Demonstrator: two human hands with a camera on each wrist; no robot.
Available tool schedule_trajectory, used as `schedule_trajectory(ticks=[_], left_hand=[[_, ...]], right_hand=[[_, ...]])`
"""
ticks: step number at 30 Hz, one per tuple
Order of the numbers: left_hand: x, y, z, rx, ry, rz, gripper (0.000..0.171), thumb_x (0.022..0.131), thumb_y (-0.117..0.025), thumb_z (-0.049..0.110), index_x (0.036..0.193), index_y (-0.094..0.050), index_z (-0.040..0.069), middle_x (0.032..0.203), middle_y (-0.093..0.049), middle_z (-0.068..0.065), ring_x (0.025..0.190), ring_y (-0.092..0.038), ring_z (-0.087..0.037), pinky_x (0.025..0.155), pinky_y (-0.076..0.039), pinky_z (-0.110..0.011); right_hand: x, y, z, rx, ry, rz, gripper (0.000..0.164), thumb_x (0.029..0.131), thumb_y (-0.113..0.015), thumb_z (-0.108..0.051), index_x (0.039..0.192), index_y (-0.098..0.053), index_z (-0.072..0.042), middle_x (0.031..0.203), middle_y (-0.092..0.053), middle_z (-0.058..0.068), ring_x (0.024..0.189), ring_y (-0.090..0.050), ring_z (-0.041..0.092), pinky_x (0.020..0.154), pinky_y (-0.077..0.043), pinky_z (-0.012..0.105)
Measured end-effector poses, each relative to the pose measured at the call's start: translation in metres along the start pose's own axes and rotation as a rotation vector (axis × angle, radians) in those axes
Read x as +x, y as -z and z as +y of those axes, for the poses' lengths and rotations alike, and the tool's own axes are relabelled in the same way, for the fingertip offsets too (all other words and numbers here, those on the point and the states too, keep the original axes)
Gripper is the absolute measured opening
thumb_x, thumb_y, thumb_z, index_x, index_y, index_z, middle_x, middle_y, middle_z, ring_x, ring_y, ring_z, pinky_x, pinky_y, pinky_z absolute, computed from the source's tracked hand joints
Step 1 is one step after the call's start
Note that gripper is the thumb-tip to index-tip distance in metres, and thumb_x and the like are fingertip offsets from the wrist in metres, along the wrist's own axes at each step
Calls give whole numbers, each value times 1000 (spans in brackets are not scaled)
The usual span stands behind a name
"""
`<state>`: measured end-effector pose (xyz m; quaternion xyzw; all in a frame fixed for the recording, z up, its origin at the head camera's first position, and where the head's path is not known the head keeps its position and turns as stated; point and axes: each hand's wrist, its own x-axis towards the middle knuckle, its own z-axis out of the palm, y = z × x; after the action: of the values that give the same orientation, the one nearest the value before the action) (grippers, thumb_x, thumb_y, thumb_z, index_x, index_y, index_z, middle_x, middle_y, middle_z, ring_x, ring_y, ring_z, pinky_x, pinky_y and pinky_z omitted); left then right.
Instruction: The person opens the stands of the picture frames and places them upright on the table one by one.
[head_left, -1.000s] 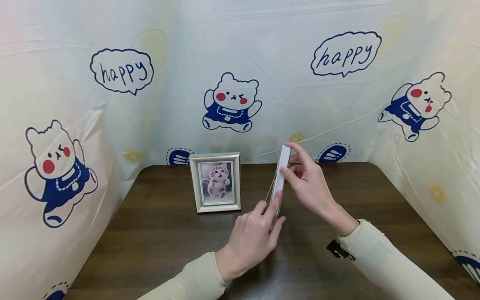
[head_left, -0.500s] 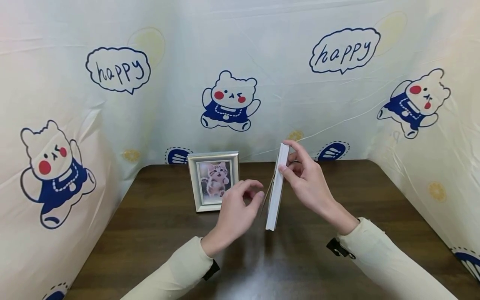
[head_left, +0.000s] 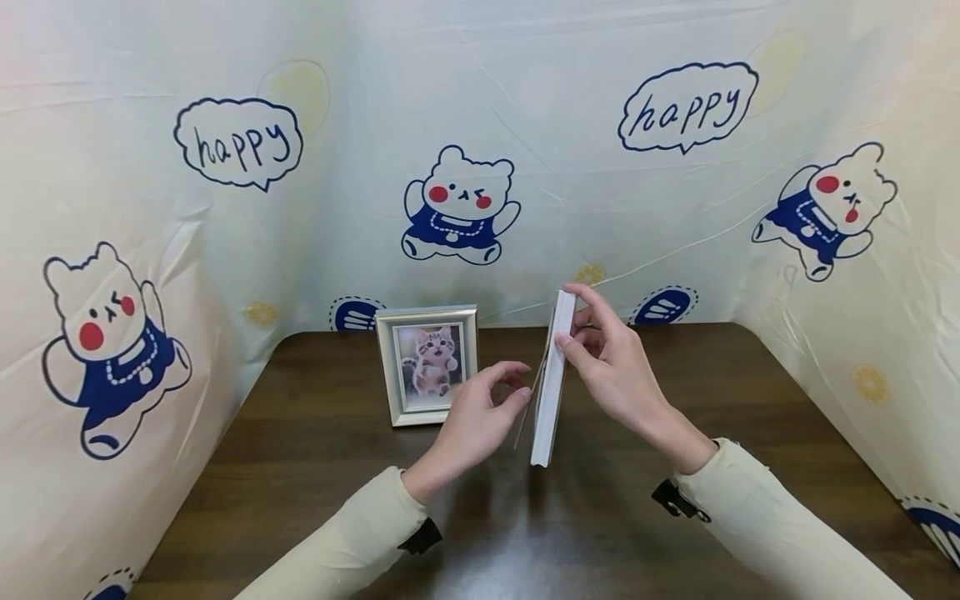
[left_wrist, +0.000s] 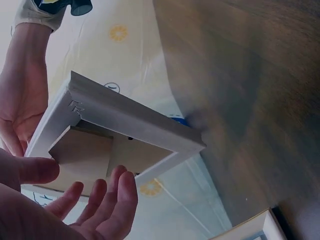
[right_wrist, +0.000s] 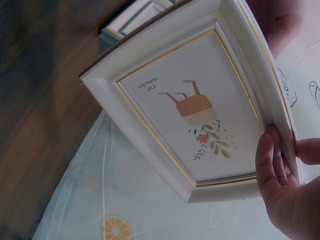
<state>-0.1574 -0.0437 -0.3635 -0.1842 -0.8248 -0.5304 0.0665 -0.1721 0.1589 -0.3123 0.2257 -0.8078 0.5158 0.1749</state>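
Left hand (head_left: 472, 425) hangs by the back of a white frame (head_left: 550, 408), its fingers bent a little and apart from the thumb; it is hard to tell if the thumb touches the brown flap (left_wrist: 82, 152) sticking out there. Pale sleeves (head_left: 787, 525) cover both arms. Just past it, the right hand (head_left: 618, 362) grips the top end of the white frame, which is tipped up on its edge between the two hands. Its front shows a drawing (right_wrist: 197, 112) of a plant in a pot with legs. Farther left, a silver frame (head_left: 387, 375) with a kitten picture (head_left: 432, 358) stands on the dark brown counter (head_left: 300, 467). Behind everything hangs a pale cloth (head_left: 345, 208) with bears and the word "happy".
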Motion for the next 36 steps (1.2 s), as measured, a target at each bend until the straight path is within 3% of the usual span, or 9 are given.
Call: schedule_trajectory(ticks=[4,10,17,36], left_hand=[[-1,1,0,-13,19,-23,26,101,-67,10,127,-73,8,110,-73,-4,97,-65,-18,82,-53,-39],[-2,2,1,-27,40,-44,25,102,-67,11,126,-73,10,110,-72,-1,93,-63,-17,78,-51,-36],[-1,2,2,-102,71,-96,27,103,-65,9,129,-70,4,113,-70,-9,82,-72,-26,71,-57,-34],[-1,2,3,-157,78,-104,26,104,-64,6,129,-70,2,118,-69,-19,93,-72,-34,77,-59,-34]], right_hand=[[-1,-1,-1,2,2,-2,58,101,-66,2,153,-49,-17,105,-63,13,79,-68,29,63,-52,26],[-2,-1,-2,1,6,-9,58,102,-65,2,153,-49,-17,105,-62,13,77,-67,23,59,-50,27],[-2,0,-3,7,14,-7,58,101,-66,2,153,-49,-17,104,-63,12,76,-67,23,58,-47,27],[-1,0,-4,-4,23,-12,58,101,-66,2,153,-49,-17,106,-63,12,76,-67,23,58,-48,27]])
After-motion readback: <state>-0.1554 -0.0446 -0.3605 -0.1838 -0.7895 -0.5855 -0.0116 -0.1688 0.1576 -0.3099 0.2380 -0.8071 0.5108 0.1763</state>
